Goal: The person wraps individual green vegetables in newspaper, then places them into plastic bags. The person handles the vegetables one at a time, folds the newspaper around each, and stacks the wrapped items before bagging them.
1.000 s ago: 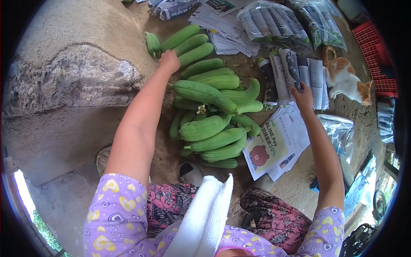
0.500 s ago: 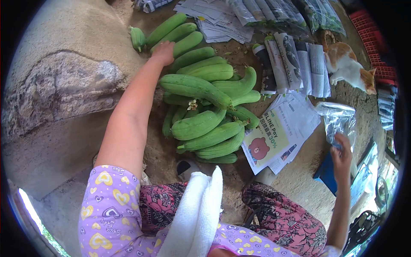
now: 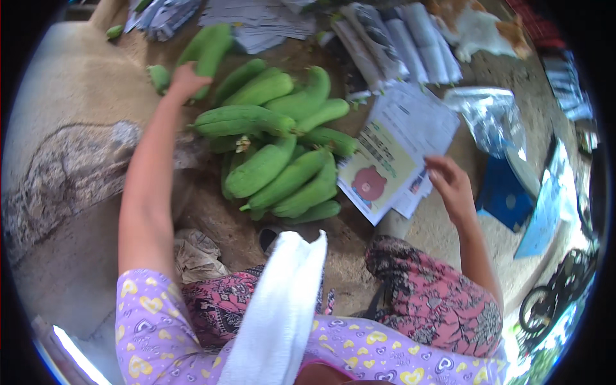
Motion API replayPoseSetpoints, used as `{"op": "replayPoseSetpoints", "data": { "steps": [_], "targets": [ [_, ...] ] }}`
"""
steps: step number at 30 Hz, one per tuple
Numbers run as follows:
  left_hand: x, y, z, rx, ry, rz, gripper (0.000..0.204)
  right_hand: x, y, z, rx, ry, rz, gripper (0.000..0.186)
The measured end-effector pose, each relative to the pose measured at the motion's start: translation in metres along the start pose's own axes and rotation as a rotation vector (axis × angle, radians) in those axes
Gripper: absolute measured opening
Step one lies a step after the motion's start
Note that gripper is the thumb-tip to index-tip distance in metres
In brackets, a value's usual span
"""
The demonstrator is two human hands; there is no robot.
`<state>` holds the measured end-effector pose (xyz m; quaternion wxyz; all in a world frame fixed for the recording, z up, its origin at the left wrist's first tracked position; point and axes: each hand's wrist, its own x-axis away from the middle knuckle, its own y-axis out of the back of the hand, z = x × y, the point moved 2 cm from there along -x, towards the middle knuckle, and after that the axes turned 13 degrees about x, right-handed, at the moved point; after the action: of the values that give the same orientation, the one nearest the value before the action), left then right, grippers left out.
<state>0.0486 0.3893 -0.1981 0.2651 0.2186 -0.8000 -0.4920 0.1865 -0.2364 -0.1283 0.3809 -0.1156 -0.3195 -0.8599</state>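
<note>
A heap of green luffas (image 3: 263,170) lies on the ground in front of me. At its far left, my left hand (image 3: 188,83) is closed around the lower part of a luffa (image 3: 213,54), slightly smeared by motion. A small luffa piece (image 3: 159,78) lies just left of that hand. My right hand (image 3: 451,183) is half-curled with its fingers apart and nothing in it, near the right edge of a stack of printed paper sheets (image 3: 378,163). The top sheet carries a brown bear picture.
Paper-wrapped rolls (image 3: 391,45) lie beyond the sheets, with a white and orange cat (image 3: 484,35) beside them. Crumpled clear plastic (image 3: 491,115) and a blue box (image 3: 504,192) are at the right. More loose papers (image 3: 260,22) lie at the back. A white towel (image 3: 276,308) hangs before me.
My right hand has moved left from beside the clear plastic to the printed sheets. My left hand now grips a luffa at the far left of the heap. The whole view has shifted.
</note>
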Motion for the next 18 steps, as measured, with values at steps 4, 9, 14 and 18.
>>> {"op": "replayPoseSetpoints", "data": {
  "steps": [4,9,14,18],
  "targets": [
    [0.053,0.042,-0.103,0.538,-0.056,-0.012,0.064,-0.016,0.006,0.03,-0.104,0.056,0.011,0.04],
    [0.183,-0.008,-0.289,0.853,-0.2,0.152,0.065,-0.008,-0.024,0.056,-0.395,0.248,0.089,0.087],
    [0.285,-0.105,-0.358,0.908,-0.456,0.298,0.072,0.006,-0.032,0.02,-0.751,0.047,0.051,0.081],
    [0.313,-0.142,-0.325,0.342,-0.718,0.399,0.062,0.029,-0.022,-0.049,-0.961,-0.121,-0.122,0.062]
  ]
}}
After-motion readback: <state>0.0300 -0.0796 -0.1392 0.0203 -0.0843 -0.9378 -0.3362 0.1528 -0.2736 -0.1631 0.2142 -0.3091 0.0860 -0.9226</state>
